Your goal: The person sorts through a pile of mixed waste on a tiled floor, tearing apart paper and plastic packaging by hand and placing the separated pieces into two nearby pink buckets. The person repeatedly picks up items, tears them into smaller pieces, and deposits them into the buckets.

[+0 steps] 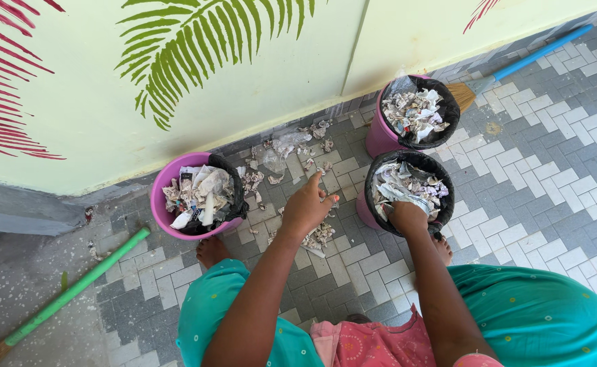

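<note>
my left hand (306, 207) hangs over the paved floor (550, 177), fingers loosely bent with the forefinger stretched toward the scattered paper scraps (291, 146) by the wall (257, 75); whether it pinches a scrap i cannot tell, since the fingertips overlap the litter beneath. my right hand (407, 216) rests closed on the near rim of the middle bin (410, 190), clamped on the black liner there, well apart from the left. that bin is pink, lined in black and heaped with crumpled paper.

findings on the loose paper: one cluster lies just below my left hand (320, 236), a larger spread sits between the left bin (193, 197) and the far bin (414, 115), close against the wall. both of those bins are likewise full to the rim.

judgement on method: the scraps are small and light, so a gathering sweep of the fingers into a pile should serve better than picking single pieces. the right hand's grip on the rim looks worth keeping, as it steadies the bin and holds the liner open. the heaped contents may need pressing down, or fresh scraps will likely slide off.

noted nearby: a green-handled tool (74, 289) lying at left, a blue-handled broom (516, 64) by the far bin.
</note>
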